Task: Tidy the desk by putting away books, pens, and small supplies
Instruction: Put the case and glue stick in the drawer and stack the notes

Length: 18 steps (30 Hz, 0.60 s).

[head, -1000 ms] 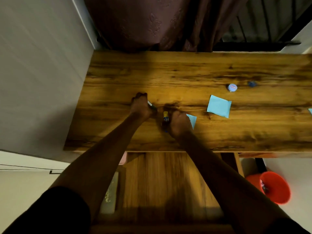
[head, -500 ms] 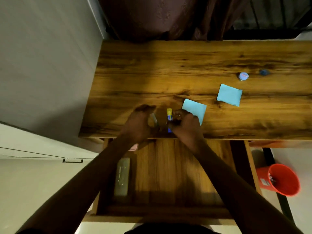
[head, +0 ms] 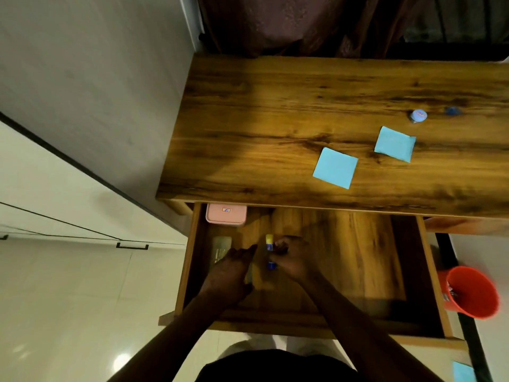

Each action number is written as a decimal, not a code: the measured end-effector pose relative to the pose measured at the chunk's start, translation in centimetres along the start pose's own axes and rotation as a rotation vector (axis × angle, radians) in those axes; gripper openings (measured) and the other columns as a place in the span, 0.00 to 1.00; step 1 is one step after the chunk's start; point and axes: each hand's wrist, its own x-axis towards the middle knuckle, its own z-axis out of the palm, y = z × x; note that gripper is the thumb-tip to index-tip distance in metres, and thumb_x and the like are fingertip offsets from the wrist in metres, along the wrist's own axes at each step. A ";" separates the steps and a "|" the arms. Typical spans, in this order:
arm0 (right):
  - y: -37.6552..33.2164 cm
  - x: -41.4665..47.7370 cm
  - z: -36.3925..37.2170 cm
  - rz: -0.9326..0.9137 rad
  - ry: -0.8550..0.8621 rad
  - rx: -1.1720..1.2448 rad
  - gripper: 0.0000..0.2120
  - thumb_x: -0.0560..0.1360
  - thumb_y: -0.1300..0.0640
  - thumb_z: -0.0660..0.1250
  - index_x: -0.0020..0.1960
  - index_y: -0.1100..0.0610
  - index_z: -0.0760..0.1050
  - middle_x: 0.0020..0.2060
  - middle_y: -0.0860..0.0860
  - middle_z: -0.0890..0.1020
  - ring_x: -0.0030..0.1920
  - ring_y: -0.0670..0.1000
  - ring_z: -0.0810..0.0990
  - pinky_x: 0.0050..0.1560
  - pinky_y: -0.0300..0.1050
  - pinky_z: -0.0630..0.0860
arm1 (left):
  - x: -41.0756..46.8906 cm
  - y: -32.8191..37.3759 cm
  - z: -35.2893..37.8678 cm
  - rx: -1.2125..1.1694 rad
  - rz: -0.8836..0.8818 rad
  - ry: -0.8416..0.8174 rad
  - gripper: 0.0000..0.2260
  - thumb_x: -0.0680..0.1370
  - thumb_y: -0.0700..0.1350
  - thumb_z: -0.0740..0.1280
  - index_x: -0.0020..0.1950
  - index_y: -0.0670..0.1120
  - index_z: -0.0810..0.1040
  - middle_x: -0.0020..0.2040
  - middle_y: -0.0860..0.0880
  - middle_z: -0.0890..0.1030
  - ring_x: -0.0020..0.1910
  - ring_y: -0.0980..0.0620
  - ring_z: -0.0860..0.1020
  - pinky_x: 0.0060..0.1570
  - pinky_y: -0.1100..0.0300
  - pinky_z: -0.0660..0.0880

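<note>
The wooden tabletop [head: 275, 106] fills the upper right of the view, with a dark curtain [head: 289, 23] hanging behind its far edge and a pale wall to its left. Under its near edge a wide wooden drawer [head: 344, 257] stands pulled out, and both forearms reach into it from below. On the floor to the right of the drawer stands a red bucket [head: 472, 292], well apart from the hands.

The left hand [head: 231, 268] is released, its fingers stretched forward and close together over the left part of the drawer floor. Whether anything lies under the palm I cannot tell. The right hand [head: 290, 257] sits just beside it, fingers curled and grasping a glue stick [head: 269, 246].

Two light blue paper squares lie flat on the tabletop: the nearer square [head: 335, 167] close to the near edge, and the farther square [head: 394, 144] just beyond it to the right, the two apart. In the far left corner of the drawer a pink box [head: 225, 214] sits half under the tabletop's edge. A grey flat case [head: 221, 248] lies along the drawer's left wall, partly covered by the left hand.

The glue stick is inside the drawer, its yellow end pointing away from the person and its blue end toward them. On the tabletop beyond the farther square stand a small round tin [head: 419, 116] and, to its right, a small dark blue object [head: 451, 111], too blurred to tell what it is.
</note>
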 end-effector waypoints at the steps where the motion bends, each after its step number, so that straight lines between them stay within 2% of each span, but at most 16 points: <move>1: 0.1 0.0 0.4 -0.003 -0.007 -0.039 0.14 0.72 0.55 0.77 0.56 0.57 0.82 0.53 0.52 0.85 0.51 0.48 0.81 0.39 0.33 0.69 | 0.4 -0.2 0.2 0.037 0.005 0.007 0.43 0.76 0.54 0.72 0.83 0.54 0.49 0.77 0.48 0.67 0.77 0.44 0.63 0.71 0.49 0.67; 3: 0.2 0.0 1.0 -0.015 -0.010 -0.097 0.12 0.72 0.53 0.76 0.53 0.57 0.82 0.50 0.52 0.85 0.48 0.48 0.81 0.36 0.36 0.67 | 1.2 -0.5 0.4 0.123 0.021 0.038 0.44 0.76 0.54 0.72 0.83 0.53 0.48 0.76 0.47 0.69 0.76 0.42 0.63 0.71 0.46 0.66; 6: 0.6 -0.2 2.0 -0.012 -0.004 -0.099 0.10 0.72 0.54 0.76 0.51 0.57 0.82 0.45 0.50 0.83 0.44 0.47 0.79 0.32 0.28 0.63 | 2.2 -0.9 0.5 0.199 0.034 0.072 0.44 0.75 0.56 0.72 0.83 0.51 0.50 0.72 0.44 0.73 0.73 0.40 0.66 0.68 0.45 0.67; 8: 0.8 -0.3 2.6 -0.022 -0.003 -0.074 0.09 0.72 0.55 0.76 0.49 0.58 0.81 0.42 0.49 0.81 0.42 0.47 0.78 0.30 0.27 0.64 | 2.6 -1.2 0.6 0.202 0.031 0.075 0.41 0.76 0.58 0.70 0.83 0.50 0.52 0.72 0.45 0.73 0.73 0.41 0.66 0.68 0.45 0.66; 10: 1.0 -0.3 3.0 -0.027 -0.001 -0.058 0.11 0.71 0.55 0.77 0.49 0.59 0.82 0.42 0.51 0.83 0.37 0.44 0.76 0.30 0.28 0.66 | 3.0 -1.6 0.9 0.194 0.036 0.079 0.41 0.76 0.60 0.69 0.82 0.50 0.54 0.73 0.45 0.73 0.73 0.40 0.65 0.69 0.44 0.65; 13: 1.3 -0.2 3.3 -0.010 0.001 -0.052 0.13 0.71 0.54 0.78 0.51 0.59 0.81 0.47 0.53 0.85 0.40 0.45 0.77 0.29 0.28 0.65 | 3.2 -2.0 1.3 0.204 0.048 0.088 0.40 0.75 0.61 0.69 0.82 0.51 0.56 0.73 0.46 0.74 0.72 0.40 0.66 0.67 0.43 0.65; 18: 1.5 -0.2 3.8 0.020 0.006 -0.048 0.15 0.70 0.52 0.78 0.53 0.57 0.81 0.48 0.51 0.84 0.46 0.49 0.82 0.31 0.28 0.63 | 3.1 -2.3 1.8 0.226 0.053 0.101 0.40 0.72 0.60 0.72 0.80 0.51 0.61 0.70 0.48 0.77 0.68 0.41 0.70 0.62 0.44 0.70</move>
